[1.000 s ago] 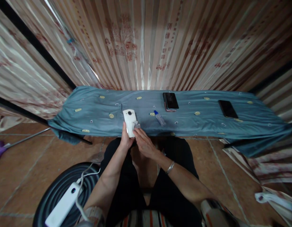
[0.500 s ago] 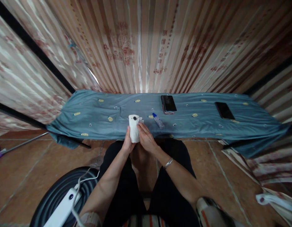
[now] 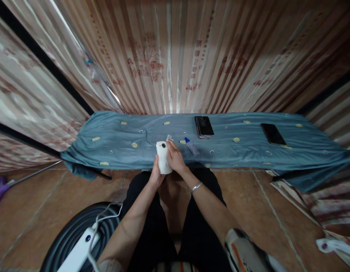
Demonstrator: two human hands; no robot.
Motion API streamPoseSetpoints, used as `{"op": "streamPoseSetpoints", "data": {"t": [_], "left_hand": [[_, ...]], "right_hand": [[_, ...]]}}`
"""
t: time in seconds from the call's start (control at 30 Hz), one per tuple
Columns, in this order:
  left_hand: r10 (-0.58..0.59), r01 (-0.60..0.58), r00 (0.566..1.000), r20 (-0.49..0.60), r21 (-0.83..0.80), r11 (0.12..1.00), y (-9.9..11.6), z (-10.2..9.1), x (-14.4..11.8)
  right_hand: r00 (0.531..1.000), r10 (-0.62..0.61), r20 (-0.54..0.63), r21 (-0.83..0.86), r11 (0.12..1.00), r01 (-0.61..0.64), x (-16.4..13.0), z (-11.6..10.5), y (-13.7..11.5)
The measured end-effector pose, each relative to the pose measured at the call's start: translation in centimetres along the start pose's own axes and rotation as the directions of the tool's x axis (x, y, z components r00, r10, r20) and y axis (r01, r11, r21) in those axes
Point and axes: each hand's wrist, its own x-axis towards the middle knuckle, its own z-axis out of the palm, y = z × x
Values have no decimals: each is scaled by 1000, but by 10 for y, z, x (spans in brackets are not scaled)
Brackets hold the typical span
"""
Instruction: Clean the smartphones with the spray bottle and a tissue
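Observation:
A white smartphone (image 3: 163,160) lies in my left hand (image 3: 156,173), its back and round camera facing up. The fingers and thumb grip it by the left side and lower end. At the phone's right edge is my right hand (image 3: 175,156), with bent fingers closed on a small whitish piece (image 3: 169,138) that looks like a cloth or wipe. That piece sticks out past the fingertips, beyond the phone's upper right corner. To the right of this hand, a clear bottle with a blue cap (image 3: 192,146) rests on its side on the blue-green cloth (image 3: 146,153).
A stack of dark phones (image 3: 204,126) sits toward the back of the covered bench, and another dark phone (image 3: 273,133) lies farther right. Curtains (image 3: 180,56) hang behind. On the floor at lower left, a white power strip (image 3: 78,251) lies across a black ribbed round object (image 3: 57,236).
My right hand has slid up along the phone's right side, taking the whitish piece past the top corner. My left hand still holds the phone. The whole view has shifted slightly.

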Motion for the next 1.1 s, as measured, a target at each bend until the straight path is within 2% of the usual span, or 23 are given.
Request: {"op": "streamPoseSetpoints", "data": {"t": [0.1, 0.23, 0.37, 0.43, 0.57, 0.73, 0.87, 1.1], "left_hand": [[2, -2, 1000, -27, -9, 1000, 2, 3, -3], [7, -7, 1000, 3, 6, 1000, 3, 3, -4], [-29, 28, 999, 20, 53, 998, 0, -1, 0], [-52, 48, 998, 46, 86, 995, -2, -3, 2], [-46, 37, 996, 75, 121, 992, -4, -5, 3], [-27, 22, 998, 49, 111, 994, -5, -2, 2], [-1, 1, 1000, 9, 55, 998, -5, 3, 3], [64, -63, 998, 27, -37, 997, -12, 19, 3]], "right_hand": [[999, 52, -14, 21, 998, -51, 6, 4, 0], [989, 139, -47, 111, 985, -133, 12, 8, 3], [952, 296, -76, 217, 937, -274, 19, 11, 14], [940, 327, -98, 238, 925, -297, 22, 11, 21], [942, 306, -141, 180, 943, -280, 25, 8, 25], [922, 336, -190, 132, 940, -315, 20, -5, 12], [950, 272, -153, 87, 961, -261, 8, -21, -3], [990, 136, -26, 81, 988, -134, -29, -45, -29]]}}
